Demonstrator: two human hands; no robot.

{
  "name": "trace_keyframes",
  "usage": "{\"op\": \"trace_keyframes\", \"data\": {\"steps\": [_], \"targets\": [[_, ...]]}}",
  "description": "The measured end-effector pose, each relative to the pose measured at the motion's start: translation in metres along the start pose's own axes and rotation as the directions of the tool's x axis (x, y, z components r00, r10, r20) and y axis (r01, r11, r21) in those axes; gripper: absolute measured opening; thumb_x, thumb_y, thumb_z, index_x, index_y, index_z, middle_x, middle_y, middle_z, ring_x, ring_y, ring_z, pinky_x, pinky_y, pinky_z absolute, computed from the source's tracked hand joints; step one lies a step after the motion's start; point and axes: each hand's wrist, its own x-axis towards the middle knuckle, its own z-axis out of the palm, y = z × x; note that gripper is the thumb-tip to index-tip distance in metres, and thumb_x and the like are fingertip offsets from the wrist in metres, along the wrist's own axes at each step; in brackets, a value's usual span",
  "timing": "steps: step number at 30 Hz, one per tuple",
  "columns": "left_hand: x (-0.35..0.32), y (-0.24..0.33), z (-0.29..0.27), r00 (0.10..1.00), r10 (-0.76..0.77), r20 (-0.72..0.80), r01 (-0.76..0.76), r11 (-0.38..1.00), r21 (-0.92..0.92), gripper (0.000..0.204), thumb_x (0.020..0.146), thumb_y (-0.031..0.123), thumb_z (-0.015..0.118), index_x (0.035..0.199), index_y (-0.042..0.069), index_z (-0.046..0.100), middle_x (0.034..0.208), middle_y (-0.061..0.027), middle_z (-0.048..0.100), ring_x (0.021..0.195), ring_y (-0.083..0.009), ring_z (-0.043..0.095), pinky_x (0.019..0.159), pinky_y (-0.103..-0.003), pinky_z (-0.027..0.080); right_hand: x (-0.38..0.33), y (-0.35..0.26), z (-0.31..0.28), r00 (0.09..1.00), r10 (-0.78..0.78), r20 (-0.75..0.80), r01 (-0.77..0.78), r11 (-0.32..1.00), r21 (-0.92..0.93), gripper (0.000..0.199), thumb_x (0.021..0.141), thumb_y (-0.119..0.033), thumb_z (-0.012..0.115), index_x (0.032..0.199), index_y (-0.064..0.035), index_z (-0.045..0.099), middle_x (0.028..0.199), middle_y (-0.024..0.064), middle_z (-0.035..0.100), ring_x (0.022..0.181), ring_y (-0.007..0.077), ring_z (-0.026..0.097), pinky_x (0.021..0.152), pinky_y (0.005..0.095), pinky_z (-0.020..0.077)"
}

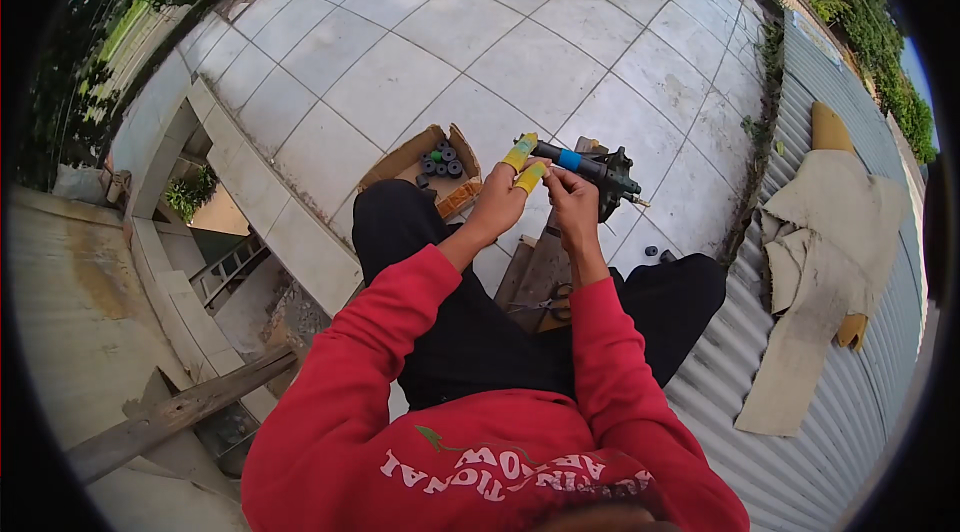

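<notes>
Yellow wraps cover a finger and the thumb of my left hand (498, 200), which is raised in front of my knees. My right hand (574, 204) meets it, fingertips pinched together close to the left thumb. Whatever sits between the fingertips is too small to make out. Just beyond my hands lies a black power tool (597, 170) with a blue band round its body and a brass-coloured tip at its right end. It rests at the far end of a wooden board (545, 267). Dark-handled scissors (558, 308) lie on the board between my legs.
An open cardboard box (400, 157) holding several black cylinders (440, 164) stands left of my hands. Small black pieces (652, 252) lie on the tiled floor (430, 62) by my right knee. Beige cloth (830, 222) drapes over corrugated metal sheeting (720, 372) at right. A drop opens left.
</notes>
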Motion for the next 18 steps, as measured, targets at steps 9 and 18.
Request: {"op": "trace_keyframes", "data": {"steps": [9,18], "targets": [[0.002,0.005,-0.004,0.979,0.105,-0.176,-0.099,0.994,0.039,0.041,0.100,0.015,0.062,0.136,-0.005,0.059,0.112,-0.0152,0.073,0.102,-0.0197,0.069,0.087,-0.033,0.053,-0.008,-0.002,-0.001,1.000,0.006,0.029,-0.007,1.000,0.016,0.026,0.099,-0.027,0.072,0.109,-0.0034,0.076,0.083,-0.0074,0.058,0.072,0.0027,0.047,0.064,0.0203,0.0371],[0.007,0.016,-0.004,0.997,0.000,-0.071,0.005,0.997,0.071,0.050,0.095,0.005,0.069,0.140,-0.010,0.053,0.106,-0.0088,0.074,0.096,-0.0100,0.067,0.083,-0.025,0.052,-0.004,0.009,-0.006,0.999,-0.019,0.034,0.016,0.997,0.080,0.028,0.099,-0.025,0.071,0.115,-0.0024,0.075,0.083,-0.0056,0.061,0.073,0.0028,0.049,0.064,0.0211,0.0380]]}}
